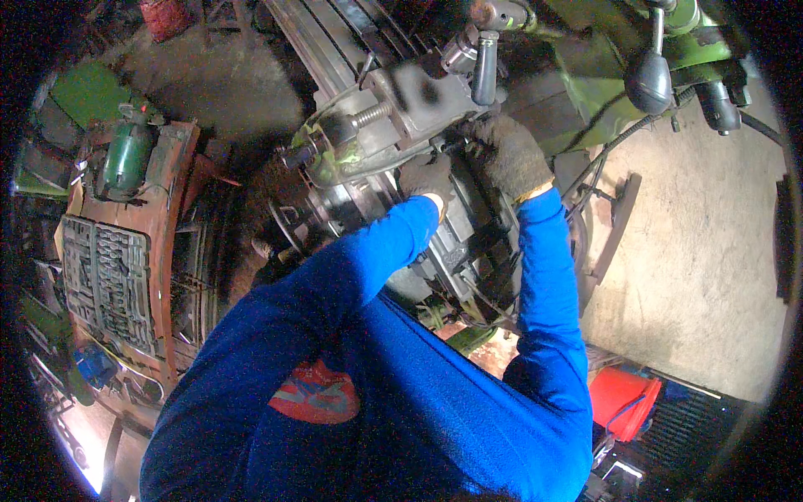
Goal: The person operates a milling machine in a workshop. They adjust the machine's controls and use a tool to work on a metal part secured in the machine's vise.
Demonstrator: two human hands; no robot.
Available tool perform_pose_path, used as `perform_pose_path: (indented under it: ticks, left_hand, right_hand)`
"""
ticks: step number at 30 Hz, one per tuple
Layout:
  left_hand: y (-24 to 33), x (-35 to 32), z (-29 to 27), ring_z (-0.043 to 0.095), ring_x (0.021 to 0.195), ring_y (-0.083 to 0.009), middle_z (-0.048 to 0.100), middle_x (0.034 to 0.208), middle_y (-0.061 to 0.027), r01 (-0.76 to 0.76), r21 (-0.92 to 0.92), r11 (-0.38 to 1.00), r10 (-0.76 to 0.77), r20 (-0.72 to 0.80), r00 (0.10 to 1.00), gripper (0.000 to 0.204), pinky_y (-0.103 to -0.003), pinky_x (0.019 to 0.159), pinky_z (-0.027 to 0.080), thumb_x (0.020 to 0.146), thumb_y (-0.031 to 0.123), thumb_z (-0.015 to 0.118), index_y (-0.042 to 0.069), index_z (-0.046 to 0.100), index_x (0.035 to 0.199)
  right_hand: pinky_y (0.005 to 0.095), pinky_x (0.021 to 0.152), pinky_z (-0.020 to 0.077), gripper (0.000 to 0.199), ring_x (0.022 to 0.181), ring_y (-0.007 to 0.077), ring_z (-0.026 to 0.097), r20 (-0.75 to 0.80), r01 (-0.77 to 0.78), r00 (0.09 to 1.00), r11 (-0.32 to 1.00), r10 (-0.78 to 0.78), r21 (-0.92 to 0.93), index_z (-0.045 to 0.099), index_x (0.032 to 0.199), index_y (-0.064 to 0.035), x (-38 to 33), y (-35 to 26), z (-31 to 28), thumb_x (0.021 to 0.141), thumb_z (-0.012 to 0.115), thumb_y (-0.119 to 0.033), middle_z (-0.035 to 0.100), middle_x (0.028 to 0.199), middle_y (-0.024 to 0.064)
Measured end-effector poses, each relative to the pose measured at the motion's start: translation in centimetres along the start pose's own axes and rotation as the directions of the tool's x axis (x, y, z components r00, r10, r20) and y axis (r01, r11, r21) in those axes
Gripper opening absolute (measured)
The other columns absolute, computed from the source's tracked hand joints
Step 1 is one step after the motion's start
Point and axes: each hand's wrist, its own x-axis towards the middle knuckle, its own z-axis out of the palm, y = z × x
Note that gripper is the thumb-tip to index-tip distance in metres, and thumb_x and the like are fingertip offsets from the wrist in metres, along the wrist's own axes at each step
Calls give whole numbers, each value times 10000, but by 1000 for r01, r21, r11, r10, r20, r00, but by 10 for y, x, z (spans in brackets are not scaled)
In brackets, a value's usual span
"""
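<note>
Both hands wear dark grey work gloves and reach to the near side of a grey metal machine vise on a milling machine. My left hand is closed low against the vise's near edge; its fingertips are hidden. To its right, my right hand curls its fingers toward a small dark metal part below the vise's right end. What either hand grips is too dark to make out. A threaded screw shows on the vise's left side. A black-handled lever hangs just above my right hand.
A slotted machine table runs away behind the vise. A round-knobbed lever hangs at the upper right. On the left, a bench holds a green gas cylinder and a socket set tray. A red box stands lower right.
</note>
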Motion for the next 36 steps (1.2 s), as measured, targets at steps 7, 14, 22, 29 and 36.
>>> perform_pose_path:
  ticks: [7,14,22,29,36]
  left_hand:
    - [-11,19,-2,693,630,-277,741,833,-111,59,-65,996,-56,48,997,264,-462,562,574,1018,273,766,37,771,1137]
    - [27,-30,3,651,601,-268,721,831,-104,28,-10,1000,-27,12,1000,193,-450,552,533,1051,253,731,77,730,1131]
    - [35,-35,1,645,580,-253,718,822,-88,31,-5,1000,-31,22,999,151,-435,526,535,1053,221,728,72,724,1033]
    - [37,-38,5,641,579,-236,719,830,-79,14,0,1000,-14,-17,1000,132,-418,515,537,1050,196,730,69,722,1016]
    - [30,-40,13,639,602,-216,724,859,-75,59,-114,992,-60,-5,998,119,-394,520,539,1039,176,740,69,724,1089]
  right_hand:
    - [508,998,577,264,1139,434,710,2,-92,996,986,94,-141,823,1208,-142,4,-3,6,973,728,-215,770,1196,195]
    - [488,1042,564,306,1175,432,713,-101,-157,981,985,163,66,802,1236,-63,-4,-21,25,967,715,-179,770,1242,215]
    - [447,1080,556,447,1215,362,738,-291,-287,852,853,435,435,744,1378,-25,-17,-14,67,943,734,-130,776,1294,219]
    - [450,1118,542,493,1265,377,723,-185,-248,784,572,592,782,712,1438,-23,-20,-4,91,958,714,-137,756,1386,220]
    - [407,1046,567,438,1199,287,725,-196,-233,803,599,563,766,711,1445,-59,-22,9,98,1019,669,-152,754,1351,171]
